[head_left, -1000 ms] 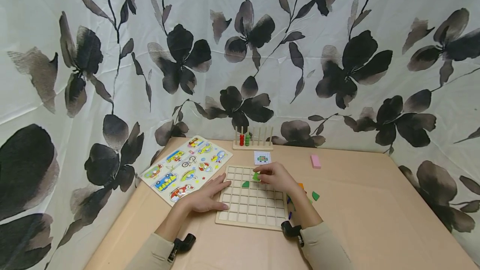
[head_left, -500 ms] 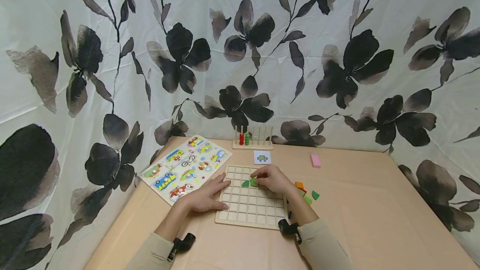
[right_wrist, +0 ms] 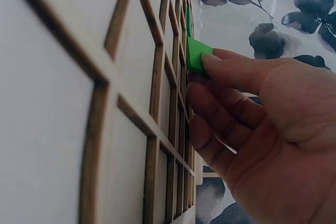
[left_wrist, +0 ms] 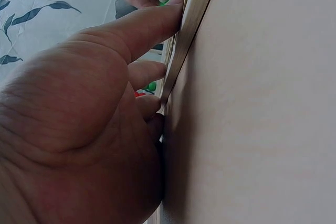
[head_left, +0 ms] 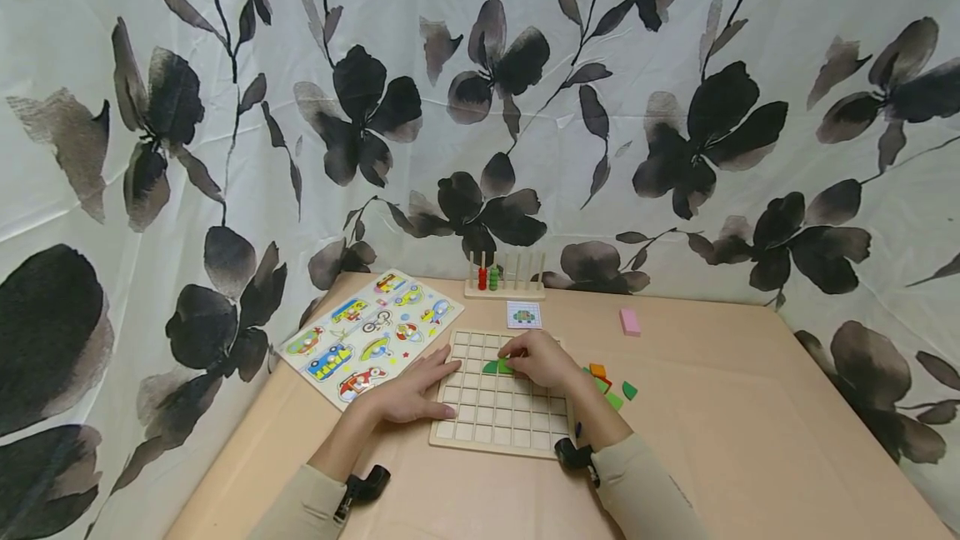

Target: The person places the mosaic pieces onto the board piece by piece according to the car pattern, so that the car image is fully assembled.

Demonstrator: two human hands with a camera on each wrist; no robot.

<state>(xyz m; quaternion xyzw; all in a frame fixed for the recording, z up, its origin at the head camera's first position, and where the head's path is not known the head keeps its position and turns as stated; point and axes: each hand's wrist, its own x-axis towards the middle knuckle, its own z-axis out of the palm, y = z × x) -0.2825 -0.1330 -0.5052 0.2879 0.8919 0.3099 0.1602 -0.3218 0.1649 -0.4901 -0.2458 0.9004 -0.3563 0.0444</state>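
Note:
A wooden grid board (head_left: 495,423) lies on the table. Against its left edge rests my left hand (head_left: 408,394), fingers fairly straight; in the left wrist view its thumb and fingertips touch the board's rim (left_wrist: 181,40). My right hand (head_left: 543,359) is over the upper part of the board. Its thumb and forefinger pinch a light green square tile (right_wrist: 197,56), tilted at the grid in the right wrist view. Just left of that tile, a darker green curved-edge tile (head_left: 490,367) lies in a cell. The right hand hides some upper cells.
Loose orange, red and green tiles (head_left: 614,400) lie right of the board. Behind it are a small pattern card (head_left: 523,315), a peg rack with red and green beads (head_left: 504,293) and a pink block (head_left: 630,322). A vehicle picture board (head_left: 360,340) lies at left.
My right hand has moved slightly left and down with the green square tile, bringing it beside the darker green one. The left hand stays in place.

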